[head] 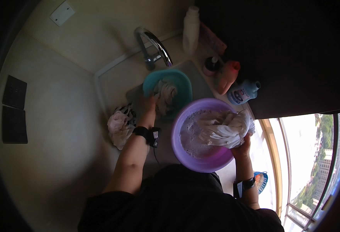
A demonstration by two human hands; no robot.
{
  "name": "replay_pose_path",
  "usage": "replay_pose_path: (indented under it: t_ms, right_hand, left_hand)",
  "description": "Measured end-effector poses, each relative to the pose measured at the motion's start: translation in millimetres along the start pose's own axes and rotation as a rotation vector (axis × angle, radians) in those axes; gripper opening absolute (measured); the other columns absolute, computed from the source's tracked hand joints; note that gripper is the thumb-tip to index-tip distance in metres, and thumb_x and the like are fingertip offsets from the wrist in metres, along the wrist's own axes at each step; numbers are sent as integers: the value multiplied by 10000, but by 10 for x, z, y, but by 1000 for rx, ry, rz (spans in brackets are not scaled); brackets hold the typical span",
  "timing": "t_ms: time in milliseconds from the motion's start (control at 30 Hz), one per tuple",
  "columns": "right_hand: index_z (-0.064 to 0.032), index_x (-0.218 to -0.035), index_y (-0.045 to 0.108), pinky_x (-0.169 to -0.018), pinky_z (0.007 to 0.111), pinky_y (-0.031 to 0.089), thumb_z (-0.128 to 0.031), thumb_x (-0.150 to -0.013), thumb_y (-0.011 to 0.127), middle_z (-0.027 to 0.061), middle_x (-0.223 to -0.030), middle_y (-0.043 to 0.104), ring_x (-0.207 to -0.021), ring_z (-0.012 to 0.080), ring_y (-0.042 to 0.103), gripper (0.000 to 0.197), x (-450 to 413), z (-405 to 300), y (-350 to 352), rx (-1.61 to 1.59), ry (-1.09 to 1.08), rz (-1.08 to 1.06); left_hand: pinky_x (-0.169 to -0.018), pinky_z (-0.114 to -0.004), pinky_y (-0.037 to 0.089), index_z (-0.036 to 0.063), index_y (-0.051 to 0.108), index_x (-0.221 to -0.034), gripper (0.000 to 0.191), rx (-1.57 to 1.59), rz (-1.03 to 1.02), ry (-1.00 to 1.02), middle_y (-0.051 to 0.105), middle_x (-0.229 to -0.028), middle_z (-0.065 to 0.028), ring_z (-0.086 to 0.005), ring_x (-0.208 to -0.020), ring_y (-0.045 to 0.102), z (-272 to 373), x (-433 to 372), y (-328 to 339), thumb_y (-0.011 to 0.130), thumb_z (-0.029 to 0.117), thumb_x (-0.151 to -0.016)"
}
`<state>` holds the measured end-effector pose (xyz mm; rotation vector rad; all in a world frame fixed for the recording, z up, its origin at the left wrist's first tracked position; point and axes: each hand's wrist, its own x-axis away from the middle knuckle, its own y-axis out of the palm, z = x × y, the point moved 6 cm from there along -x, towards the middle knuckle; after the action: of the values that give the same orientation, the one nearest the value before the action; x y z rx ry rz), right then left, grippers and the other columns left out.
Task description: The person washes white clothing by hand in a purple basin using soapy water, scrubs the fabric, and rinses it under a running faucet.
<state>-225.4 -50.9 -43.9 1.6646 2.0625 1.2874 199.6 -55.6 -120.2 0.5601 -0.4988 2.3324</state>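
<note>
A wet white garment with small buttons (pixel 226 130) hangs bunched over the purple basin (pixel 177 150), gripped at its right end by my right hand (pixel 241 146). Sudsy, cloudy water (pixel 193 142) fills part of that basin. My left hand (pixel 147 103) is blurred at the left rim of a teal basin (pixel 183 79), close to a crumpled pale cloth (pixel 165 95) lying inside. Whether its fingers hold the cloth or the rim, I cannot tell. Beside my left forearm sits a heap of pale pink and dark patterned laundry (pixel 119 124).
A chrome faucet (pixel 155 43) arches above the teal basin, which stands in the sink (pixel 199 76). Along the right counter are a tall white bottle (pixel 191 32), a dark pump bottle (pixel 211 66), an orange-red bottle (pixel 228 76) and a blue bottle (pixel 242 94). A bright window (pixel 303 153) lies right.
</note>
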Motion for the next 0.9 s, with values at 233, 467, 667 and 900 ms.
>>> replay_pose_path:
  t_ms: [233, 467, 667, 900]
  right_hand:
    - [-97, -1437, 348, -1074, 536, 373, -625, -817, 612, 139, -1411, 455, -1280, 337, 465, 856, 813, -237, -905, -2, 17, 186]
    - [-86, -1437, 351, -1067, 538, 381, -608, -818, 612, 152, -1415, 450, -1277, 344, 469, 851, 1150, -20, -1299, -131, 111, 225]
    - [-71, -1422, 372, -1071, 523, 377, -590, -847, 566, 154, -1388, 481, -1277, 342, 471, 798, 1036, 122, -1440, -139, 119, 193]
    - [-80, -1414, 388, -1063, 533, 379, -588, -842, 587, 146, -1386, 489, -1270, 340, 478, 791, 925, 96, -1485, -158, 84, 125]
  left_hand:
    - [-740, -405, 486, -9, 606, -1133, 334, -1205, -323, 590, 647, -976, -183, -294, -868, 632, -953, -992, -219, 481, 244, -953]
    - [-775, -428, 506, 57, 618, -1139, 406, -512, -379, -102, 629, -1029, -73, -240, -925, 593, -1019, -945, -385, 567, 382, -900]
    - [-681, -418, 515, 20, 610, -1065, 260, -386, -178, -123, 637, -978, -120, -244, -843, 616, -569, -560, -371, 565, 115, -828]
    - [-547, -351, 501, 76, 561, -1134, 319, -470, -213, 34, 640, -928, -83, -219, -746, 614, -160, -612, -852, 575, 98, -816]
